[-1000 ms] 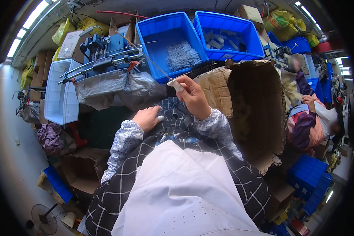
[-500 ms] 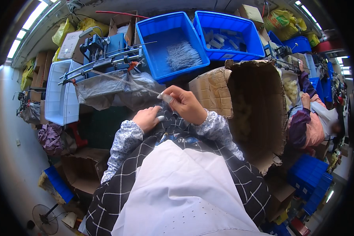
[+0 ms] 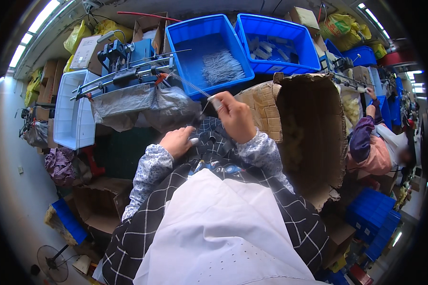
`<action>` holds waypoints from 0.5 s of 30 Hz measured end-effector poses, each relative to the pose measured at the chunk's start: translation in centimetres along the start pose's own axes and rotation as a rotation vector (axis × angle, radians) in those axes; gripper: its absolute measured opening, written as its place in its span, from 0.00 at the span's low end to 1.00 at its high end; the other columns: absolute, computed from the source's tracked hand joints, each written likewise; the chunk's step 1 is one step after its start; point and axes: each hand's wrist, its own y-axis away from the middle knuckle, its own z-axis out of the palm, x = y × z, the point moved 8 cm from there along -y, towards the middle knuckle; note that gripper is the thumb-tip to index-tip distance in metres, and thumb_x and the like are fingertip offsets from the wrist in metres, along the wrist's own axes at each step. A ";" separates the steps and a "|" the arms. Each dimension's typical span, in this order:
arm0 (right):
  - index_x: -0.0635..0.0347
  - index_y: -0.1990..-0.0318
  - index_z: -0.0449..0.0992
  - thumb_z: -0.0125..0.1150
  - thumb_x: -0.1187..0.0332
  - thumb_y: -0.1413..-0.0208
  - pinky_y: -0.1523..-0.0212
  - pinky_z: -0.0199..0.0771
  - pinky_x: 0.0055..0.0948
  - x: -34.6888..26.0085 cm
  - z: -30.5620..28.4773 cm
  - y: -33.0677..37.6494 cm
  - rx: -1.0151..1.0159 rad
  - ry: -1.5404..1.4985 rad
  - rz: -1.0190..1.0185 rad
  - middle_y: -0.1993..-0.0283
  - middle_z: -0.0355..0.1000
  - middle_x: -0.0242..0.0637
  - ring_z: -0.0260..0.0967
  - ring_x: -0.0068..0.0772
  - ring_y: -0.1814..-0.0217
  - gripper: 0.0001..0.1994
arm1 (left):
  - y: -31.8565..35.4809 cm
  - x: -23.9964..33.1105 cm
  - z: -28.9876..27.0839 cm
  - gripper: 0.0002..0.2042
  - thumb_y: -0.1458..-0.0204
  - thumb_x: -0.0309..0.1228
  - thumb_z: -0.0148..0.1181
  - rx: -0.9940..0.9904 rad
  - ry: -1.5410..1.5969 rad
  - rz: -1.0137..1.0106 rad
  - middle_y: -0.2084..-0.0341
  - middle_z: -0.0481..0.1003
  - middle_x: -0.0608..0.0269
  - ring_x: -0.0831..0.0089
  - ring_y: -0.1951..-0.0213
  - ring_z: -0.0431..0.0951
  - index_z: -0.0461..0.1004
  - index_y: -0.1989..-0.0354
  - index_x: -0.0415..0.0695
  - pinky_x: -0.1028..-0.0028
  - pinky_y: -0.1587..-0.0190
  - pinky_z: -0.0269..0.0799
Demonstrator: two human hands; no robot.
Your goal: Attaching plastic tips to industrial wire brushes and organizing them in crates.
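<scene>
Right hand (image 3: 235, 116) pinching thin spring-like rod (image 3: 191, 85) by white end; left hand (image 3: 177, 141) loosely curled just below-left, small pale piece at fingertips.

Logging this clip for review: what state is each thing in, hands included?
Right hand: raised, pinching a thin spring-like rod.
Left hand: low at the lap, whether it holds anything is unclear.
Left blue bin: open, holding a pile of thin rods.
Cardboard box: open, flaps torn.

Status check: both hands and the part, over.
Right hand raised, pinching a thin rod-like part by its near end. Left hand low over the lap, holding a small pale piece. Grey plastic bag just beyond the hands.
</scene>
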 end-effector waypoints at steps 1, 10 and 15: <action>0.57 0.67 0.68 0.49 0.69 0.49 0.82 0.62 0.27 0.4 -0.6 -0.1 0.035 0.013 0.012 0.83 0.66 0.37 0.67 0.33 0.82 0.04 | 0.1 0.1 -0.2 0.16 0.54 0.34 0.49 0.036 0.023 0.018 0.67 0.70 0.49 0.56 0.64 0.71 0.62 0.59 0.40 0.64 0.61 0.66; 0.58 0.68 0.68 0.50 0.69 0.50 0.81 0.63 0.27 -1.6 1.7 1.0 -0.119 -0.022 -0.081 0.81 0.67 0.41 0.68 0.36 0.80 0.04 | 0.0 0.2 1.0 0.17 0.52 0.36 0.48 -0.079 0.023 -0.010 0.63 0.68 0.48 0.55 0.60 0.68 0.60 0.56 0.41 0.65 0.58 0.64; 0.61 0.66 0.68 0.50 0.71 0.49 0.82 0.60 0.22 0.5 0.2 0.4 -0.076 -0.282 0.154 0.82 0.65 0.36 0.62 0.20 0.81 0.05 | 0.3 0.1 0.9 0.17 0.52 0.36 0.48 -0.073 0.035 -0.014 0.64 0.68 0.48 0.55 0.60 0.68 0.60 0.56 0.41 0.64 0.58 0.63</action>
